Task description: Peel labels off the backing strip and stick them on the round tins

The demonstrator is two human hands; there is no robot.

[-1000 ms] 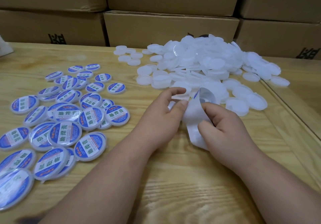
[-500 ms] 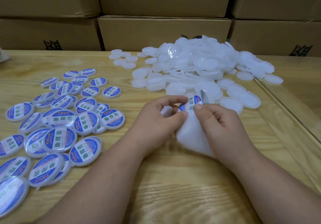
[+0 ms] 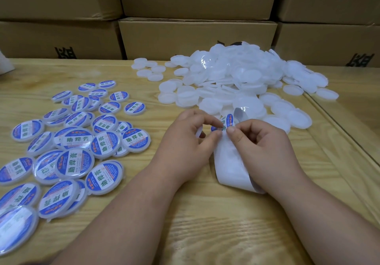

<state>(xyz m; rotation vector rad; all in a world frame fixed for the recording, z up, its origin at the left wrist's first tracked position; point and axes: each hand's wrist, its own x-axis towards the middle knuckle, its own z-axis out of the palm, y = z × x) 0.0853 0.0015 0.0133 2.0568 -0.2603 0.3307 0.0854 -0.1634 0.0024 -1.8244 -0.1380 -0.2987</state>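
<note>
A white backing strip (image 3: 228,161) loops on the wooden table between my hands. A round blue-and-white label (image 3: 227,122) sticks up at its top bend, partly lifted off. My left hand (image 3: 185,141) pinches the label's lower edge between thumb and forefinger, and a white tin edge (image 3: 199,131) shows inside its curled fingers. My right hand (image 3: 261,151) grips the strip, with thumb pressing just beside the label. A heap of plain white round tins (image 3: 236,79) lies behind my hands. Several labelled tins (image 3: 76,147) lie spread at the left.
Brown cardboard boxes (image 3: 197,38) are stacked along the table's far edge. A seam in the tabletop (image 3: 337,124) runs diagonally at the right. Bare wood (image 3: 205,234) lies near me between my forearms.
The strip was pulled round its bend until a label came up at the top. My left thumb and forefinger have moved onto that label, which now stands further off the strip.
</note>
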